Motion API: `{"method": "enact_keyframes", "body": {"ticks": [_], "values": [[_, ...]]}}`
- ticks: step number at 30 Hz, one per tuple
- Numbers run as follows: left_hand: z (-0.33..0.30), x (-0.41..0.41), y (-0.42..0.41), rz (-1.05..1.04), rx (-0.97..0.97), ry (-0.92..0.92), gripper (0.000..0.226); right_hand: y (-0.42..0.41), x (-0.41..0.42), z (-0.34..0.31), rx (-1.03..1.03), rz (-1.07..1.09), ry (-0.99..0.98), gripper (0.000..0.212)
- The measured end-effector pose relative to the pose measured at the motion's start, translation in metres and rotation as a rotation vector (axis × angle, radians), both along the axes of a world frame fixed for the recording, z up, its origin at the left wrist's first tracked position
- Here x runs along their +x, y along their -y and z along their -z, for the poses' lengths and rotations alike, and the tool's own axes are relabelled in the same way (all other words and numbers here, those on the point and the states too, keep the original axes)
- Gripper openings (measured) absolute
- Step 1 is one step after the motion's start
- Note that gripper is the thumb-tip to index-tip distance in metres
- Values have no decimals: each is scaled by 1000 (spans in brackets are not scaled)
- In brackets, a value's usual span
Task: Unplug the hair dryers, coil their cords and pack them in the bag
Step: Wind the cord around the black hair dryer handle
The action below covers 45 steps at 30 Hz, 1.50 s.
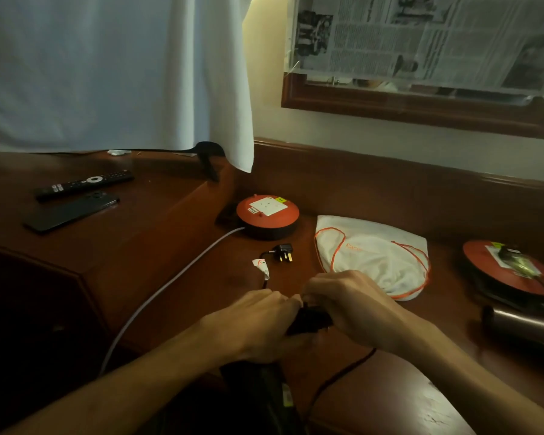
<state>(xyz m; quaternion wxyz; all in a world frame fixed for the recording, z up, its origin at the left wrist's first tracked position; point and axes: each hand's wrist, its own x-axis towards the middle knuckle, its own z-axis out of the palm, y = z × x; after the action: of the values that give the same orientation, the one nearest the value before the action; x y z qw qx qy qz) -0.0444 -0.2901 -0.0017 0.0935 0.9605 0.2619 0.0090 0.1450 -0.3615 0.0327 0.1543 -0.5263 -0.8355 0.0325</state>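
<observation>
A black hair dryer [264, 394] lies low in the middle of the view, its handle end [311, 320] gripped between my left hand [258, 321] and my right hand [355, 302]. Its black cord [343, 372] trails over the desk, and its unplugged black plug [284, 252] rests near a red extension reel [266, 215]. The white drawstring bag [380, 255] with orange cord lies flat to the right of the plug. A second, brownish hair dryer [522, 324] sits at the right edge, plugged into a second red reel [509, 271].
A white cable [176, 277] runs from the first reel off the desk's left side. A TV remote [82, 183] and a dark phone [69, 211] lie on the raised cabinet at left. A white cloth [113, 73] hangs above it.
</observation>
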Motion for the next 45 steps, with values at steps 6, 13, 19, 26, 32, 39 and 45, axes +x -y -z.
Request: {"method": "enact_keyframes", "body": {"ticks": [6, 13, 19, 26, 32, 39, 45], "values": [[14, 6, -14, -115, 109, -27, 45, 0, -7, -6, -26, 0, 171, 11], [-5, -13, -10, 13, 21, -25, 32, -9, 37, -13, 22, 241, 237, 63], [-32, -23, -11, 70, -180, 15, 33, -29, 48, 10, -145, 59, -209, 48], [-31, -39, -14, 17, -302, 35, 41, -45, 44, 26, -217, -23, -303, 48], [-28, -35, -14, -53, -587, 408, 53, -34, 20, 62, -393, -26, -700, 39], [-2, -44, -45, -133, -683, 558, 31, -6, -22, 95, -435, 9, -682, 17], [12, -39, -49, -203, -858, 624, 37, 12, -21, 102, -430, 43, -488, 22]]}}
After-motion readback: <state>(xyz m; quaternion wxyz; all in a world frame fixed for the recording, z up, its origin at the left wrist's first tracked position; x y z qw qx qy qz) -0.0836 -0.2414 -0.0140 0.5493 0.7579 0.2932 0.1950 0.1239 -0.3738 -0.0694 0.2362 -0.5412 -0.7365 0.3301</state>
